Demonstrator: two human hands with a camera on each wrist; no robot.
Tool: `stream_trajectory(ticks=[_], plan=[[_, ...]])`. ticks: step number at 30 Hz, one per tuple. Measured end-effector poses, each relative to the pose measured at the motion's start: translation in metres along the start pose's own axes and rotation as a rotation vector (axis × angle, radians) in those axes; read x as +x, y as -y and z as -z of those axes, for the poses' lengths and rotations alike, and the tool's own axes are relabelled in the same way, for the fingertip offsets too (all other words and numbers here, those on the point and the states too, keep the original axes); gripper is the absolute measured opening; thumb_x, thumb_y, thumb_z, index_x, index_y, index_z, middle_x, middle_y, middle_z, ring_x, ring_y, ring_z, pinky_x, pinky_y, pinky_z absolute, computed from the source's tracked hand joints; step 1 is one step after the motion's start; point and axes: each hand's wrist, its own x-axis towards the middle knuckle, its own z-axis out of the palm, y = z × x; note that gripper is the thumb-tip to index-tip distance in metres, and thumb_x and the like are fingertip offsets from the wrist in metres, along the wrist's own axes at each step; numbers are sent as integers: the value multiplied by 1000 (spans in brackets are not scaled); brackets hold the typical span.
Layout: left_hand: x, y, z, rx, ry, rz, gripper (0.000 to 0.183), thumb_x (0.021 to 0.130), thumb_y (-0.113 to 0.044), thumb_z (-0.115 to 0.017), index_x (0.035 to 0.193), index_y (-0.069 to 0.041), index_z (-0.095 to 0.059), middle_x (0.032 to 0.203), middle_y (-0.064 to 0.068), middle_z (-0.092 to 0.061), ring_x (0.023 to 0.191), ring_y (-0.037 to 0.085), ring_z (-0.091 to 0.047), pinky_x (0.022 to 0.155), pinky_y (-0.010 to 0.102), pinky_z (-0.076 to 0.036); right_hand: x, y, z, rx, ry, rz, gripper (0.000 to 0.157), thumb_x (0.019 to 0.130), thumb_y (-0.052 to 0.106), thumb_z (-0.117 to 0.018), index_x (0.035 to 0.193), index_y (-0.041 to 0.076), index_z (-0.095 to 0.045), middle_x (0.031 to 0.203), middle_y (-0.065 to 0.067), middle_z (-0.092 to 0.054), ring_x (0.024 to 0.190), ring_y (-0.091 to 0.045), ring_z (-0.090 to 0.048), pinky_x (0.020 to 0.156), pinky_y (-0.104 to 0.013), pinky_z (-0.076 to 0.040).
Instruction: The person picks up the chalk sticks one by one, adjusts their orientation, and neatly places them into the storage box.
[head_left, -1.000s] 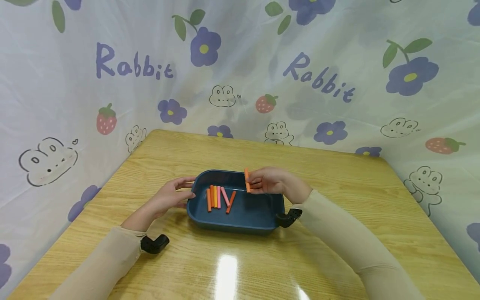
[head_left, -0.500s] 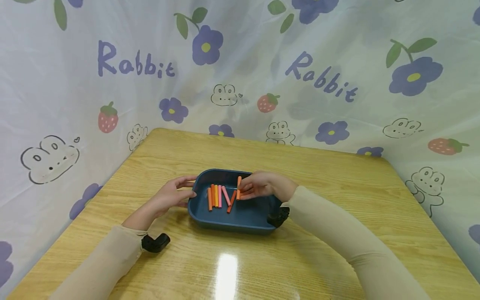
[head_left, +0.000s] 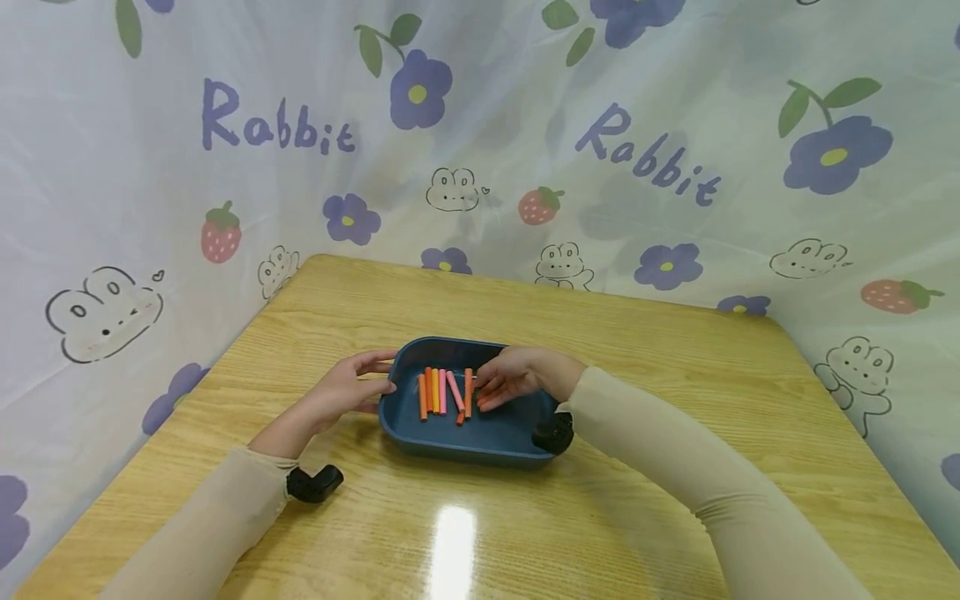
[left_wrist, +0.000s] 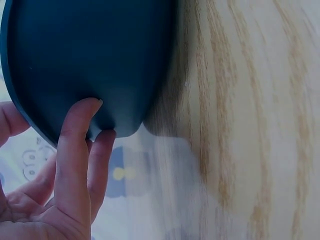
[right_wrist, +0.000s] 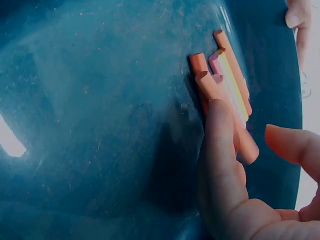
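The dark blue deep tray (head_left: 472, 452) stands on the wooden table and holds several chalk sticks in orange, red, yellow and pink. At its rounded left end, my left hand (head_left: 341, 392) touches the outer wall with extended, spread fingers (left_wrist: 74, 150). Inside the tray, my right hand (head_left: 521, 373) is just right of the sticks. An orange chalk stick (head_left: 468, 393) lies across a red one (head_left: 461, 418). In the right wrist view, one fingertip rests on this orange stick (right_wrist: 247, 146), while the thumb (right_wrist: 292, 145) stands apart from it.
The light wooden table (head_left: 645, 342) reaches back to a patterned curtain (head_left: 495, 108) with flowers, rabbits and strawberries. A black wrist device (head_left: 315, 483) sits at the left cuff, and another (head_left: 553, 433) at the right cuff overlaps the tray's right end.
My right hand has brought the orange chalk stick leftward and down into the tray, laid it over the red one and let go. The left hand stays at the tray's left end.
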Motion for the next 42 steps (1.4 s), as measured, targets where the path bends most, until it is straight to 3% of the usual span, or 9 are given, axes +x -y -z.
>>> stream_trajectory(ticks=[5,10,16,20,24,31,37,42], plan=[[1,1,-2,3,0,0,59,89,-5,-57,143,-4,-34,135,26,-38,101,31,-59,73,38,-55,-3,-1,1,17,-1,16,40,93,7,-50,130,-6,-45,103,-23,-53,79,-27,-59,82,-36,-52],[2,1,-3,-2,3,0,59,89,-5,-57,143,-3,-33,136,26,-37,100,31,-59,73,38,-55,-13,3,6,28,48,102,46,95,10,-47,137,-6,-35,115,-27,-49,84,-27,-57,88,-39,-49],[3,0,-2,-16,8,3,59,90,-4,-56,143,-3,-33,136,27,-37,100,32,-59,73,38,-55,-28,11,10,26,112,200,47,97,11,-44,137,-8,-31,93,-17,-55,81,-24,-60,90,-40,-48],[3,-1,-1,-12,5,6,59,90,-5,-57,143,-3,-33,136,27,-36,99,30,-60,73,38,-55,-36,12,12,48,133,253,33,97,9,-44,126,-8,-40,84,-13,-58,78,-23,-61,91,-41,-47],[3,1,-1,-6,1,17,59,89,-5,-58,143,-3,-33,136,27,-37,100,30,-60,73,38,-55,-44,8,11,74,123,309,24,96,8,-46,116,-5,-47,85,-13,-59,80,-24,-62,92,-43,-46],[4,5,2,-8,5,-4,60,89,-6,-57,144,-3,-32,137,28,-36,101,34,-59,72,39,-55,-60,-4,17,72,93,437,47,97,7,-43,137,-13,-28,89,-13,-56,81,-21,-61,100,-50,-35],[5,6,5,8,-2,-5,60,89,-6,-57,144,-3,-32,137,28,-36,104,34,-58,72,39,-55,-70,-19,25,133,67,537,46,98,6,-41,137,-14,-28,89,-10,-57,81,-19,-60,93,-41,-46],[4,7,7,3,-8,4,60,90,-7,-57,144,-3,-32,138,29,-35,107,36,-56,73,39,-55,-75,-34,33,183,36,603,37,98,5,-41,130,-13,-35,87,-8,-60,81,-20,-63,86,-35,-50]])
